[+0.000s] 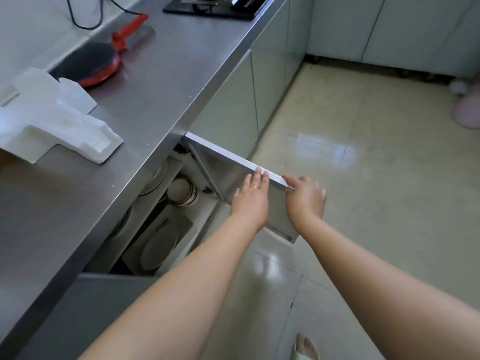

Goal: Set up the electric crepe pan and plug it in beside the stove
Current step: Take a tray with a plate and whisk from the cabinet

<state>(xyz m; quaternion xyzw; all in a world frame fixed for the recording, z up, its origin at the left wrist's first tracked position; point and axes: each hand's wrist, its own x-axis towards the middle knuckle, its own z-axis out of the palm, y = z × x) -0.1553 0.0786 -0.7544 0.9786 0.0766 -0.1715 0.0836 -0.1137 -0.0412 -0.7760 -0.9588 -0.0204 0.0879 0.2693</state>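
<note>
The red electric crepe pan [91, 64] lies dome-up on the steel counter [161, 81], its red handle [130, 31] pointing toward the black stove [215, 7]. A black cord [83, 19] loops from the handle toward the wall. Below the counter a drawer front [233, 157] stands pulled out. My left hand [252, 196] rests flat on the inner side of that panel, fingers over its top edge. My right hand [306, 197] grips the panel's outer end and top edge.
White foam packing pieces [52, 118] lie on the counter at left. Inside the open drawer [166, 219] are plates, a bowl and a tray. Pale cabinet doors [233, 105] line the counter front. Tiled floor spreads right, with a pink item [467, 113] near the far cabinets.
</note>
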